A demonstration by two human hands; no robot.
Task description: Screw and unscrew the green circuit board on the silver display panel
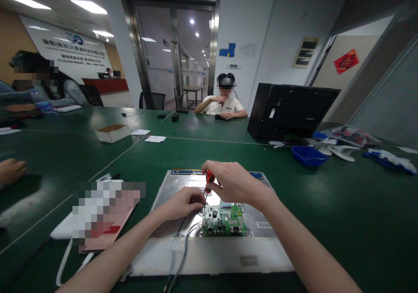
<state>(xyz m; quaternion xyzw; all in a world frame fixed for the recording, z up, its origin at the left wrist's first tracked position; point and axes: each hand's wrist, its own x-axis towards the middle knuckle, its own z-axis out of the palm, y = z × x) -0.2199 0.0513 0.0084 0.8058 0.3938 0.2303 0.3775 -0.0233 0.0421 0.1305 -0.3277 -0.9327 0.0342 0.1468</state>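
1. Nearest are the two bare forearms point(303, 240), reaching in from the bottom edge, with grey cables point(187, 245) between them running to the board's left side.
2. The metal panel point(222, 258) lies flat on the green surface point(339, 210); the green board point(225, 219) sits on it, right of its middle.
3. The left hand point(184, 203) is at the board's far left corner, fingers curled; whether its grip holds anything, I cannot tell.
4. The right hand point(237, 182) has its grip closed on the red-and-black screwdriver point(210, 177), shaft pointing down toward that same corner.
5. Left of the panel lie a white slab point(62, 227) and a pink sheet point(120, 227), partly blurred.
6. Farther off are a blue tray point(308, 156), a pale box point(112, 134) and a black monitor point(290, 112).
7. Across the surface sits a person point(228, 106), before glass doors point(192, 58).
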